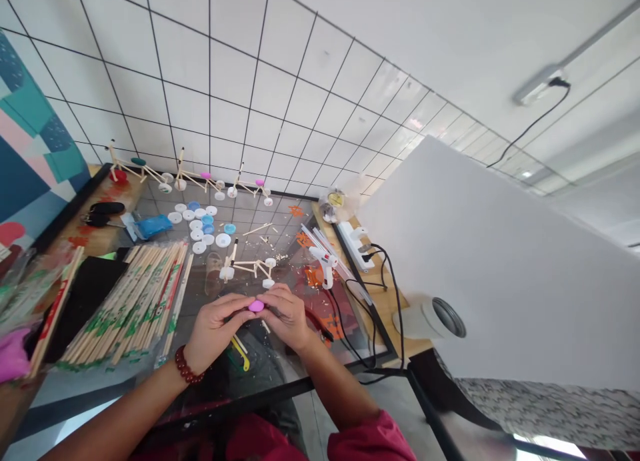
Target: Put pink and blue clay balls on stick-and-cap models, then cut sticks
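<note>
A small, smooth, rounded lump of purple-pink modelling clay [257,306] is pinched between the fingertips of my left hand [213,327] and my right hand [289,315]. Both hands are closed on it, above the near part of the glass table. Just beyond them stands a small tricycle model [227,273] made of wooden sticks with white bottle-cap wheels. No clay seat shows on this one. Below my hands lies a utility knife with a yellow handle [245,361], partly hidden.
Finished tricycle models [205,176] line the wall. White and blue bottle caps [199,225] lie behind left. Wrapped chopsticks [133,301] fill the left side. A white hot glue gun [326,264], its cable and a power strip [355,246] are on the right, with pliers [320,324] nearer.
</note>
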A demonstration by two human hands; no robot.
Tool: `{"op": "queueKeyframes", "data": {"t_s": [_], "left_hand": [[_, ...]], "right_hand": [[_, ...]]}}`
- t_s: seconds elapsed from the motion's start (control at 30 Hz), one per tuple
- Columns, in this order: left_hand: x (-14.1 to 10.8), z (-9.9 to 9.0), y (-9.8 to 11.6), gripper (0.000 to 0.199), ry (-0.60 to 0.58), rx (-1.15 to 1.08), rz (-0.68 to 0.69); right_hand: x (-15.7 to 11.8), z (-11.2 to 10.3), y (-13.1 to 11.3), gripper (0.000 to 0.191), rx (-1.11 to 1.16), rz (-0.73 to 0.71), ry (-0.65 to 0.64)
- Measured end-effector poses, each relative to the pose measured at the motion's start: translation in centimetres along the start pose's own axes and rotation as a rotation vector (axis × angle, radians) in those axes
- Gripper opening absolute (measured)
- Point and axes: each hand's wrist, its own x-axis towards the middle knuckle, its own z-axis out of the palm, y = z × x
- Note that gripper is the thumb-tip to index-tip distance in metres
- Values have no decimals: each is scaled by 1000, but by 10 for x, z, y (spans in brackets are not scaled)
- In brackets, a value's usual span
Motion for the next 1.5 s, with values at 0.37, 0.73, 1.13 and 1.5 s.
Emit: {"op": "queueKeyframes", "data": {"t_s": [0.37, 0.73, 1.13, 1.5], "left_hand": [[4, -4, -13, 21, 22, 141, 270], [1, 3, -23, 35, 43, -173, -143], [0, 6, -2, 46, -52, -448, -395], [-2, 8, -5, 40, -91, -456, -416]], "right_hand": [[2, 0, 1, 27, 50, -37, 7], [4, -5, -4, 18, -45, 48, 51], [7, -3, -6, 21, 196, 118, -20], [3, -1, -5, 24, 129, -5, -62]]}}
